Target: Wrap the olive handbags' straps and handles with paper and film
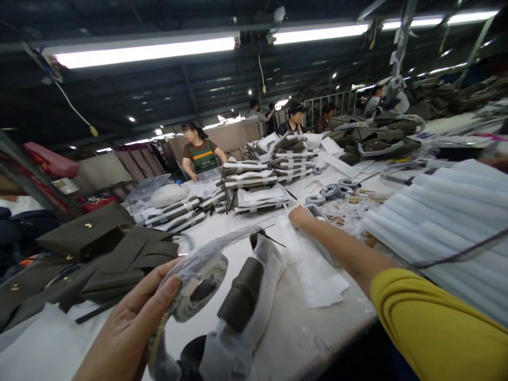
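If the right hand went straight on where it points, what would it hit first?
Probably the stack of wrapped dark pieces beyond the right hand, though depth is hard to judge.

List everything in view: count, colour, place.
Table: one, white, beneath
Wrapped coil: one, greyish, front left of centre
Wrapped piece: one, olive and white, front centre
Bags: several, dark olive, left
Packs: many, olive and white, stacked centre
Heap: one, dark olive, back right
Thin sheets: several, white, centre right
Foam sheets: several, white, right
Rings: a few, grey, centre right
Lamps: several, white, overhead
People: several, varied clothing, background
Left hand: one, bare, holding the coil
Right hand: one, yellow-sleeved, mid-table
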A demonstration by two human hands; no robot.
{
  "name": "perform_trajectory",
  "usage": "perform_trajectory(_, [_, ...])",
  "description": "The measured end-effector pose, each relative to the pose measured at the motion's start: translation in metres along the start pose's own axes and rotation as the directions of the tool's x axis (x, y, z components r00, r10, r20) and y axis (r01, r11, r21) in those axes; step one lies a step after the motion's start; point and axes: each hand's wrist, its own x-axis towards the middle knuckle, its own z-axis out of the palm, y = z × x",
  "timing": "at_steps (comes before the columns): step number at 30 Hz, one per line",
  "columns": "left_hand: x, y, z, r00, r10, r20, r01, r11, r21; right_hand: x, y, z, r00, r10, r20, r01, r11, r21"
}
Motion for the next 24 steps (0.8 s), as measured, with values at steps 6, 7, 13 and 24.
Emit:
perform_trajectory(6, [-0.003,0.002,-0.001,1.000,-0.015,0.019,0.015,1.000,-0.002,0.010,0.009,-0.004,0.992,0.090,0.091,-0.107,0.973,0.205])
perform_trajectory(7, [-0.003,0.003,0.000,1.000,-0.009,0.022,0.009,1.000,0.000,0.010,0.011,-0.008,0.993,0.094,0.071,-0.109,0.958,0.265])
perform_trajectory(13, [-0.001,0.004,0.005,0.999,0.037,0.034,-0.036,0.999,-0.040,0.001,0.008,-0.043,0.973,0.200,-0.113,-0.061,0.698,0.713])
perform_trajectory(24, [-0.004,0.007,0.008,0.992,0.097,0.083,-0.085,0.987,-0.135,-0.122,-0.055,-0.074,0.994,-0.022,-0.107,0.105,-0.084,0.991])
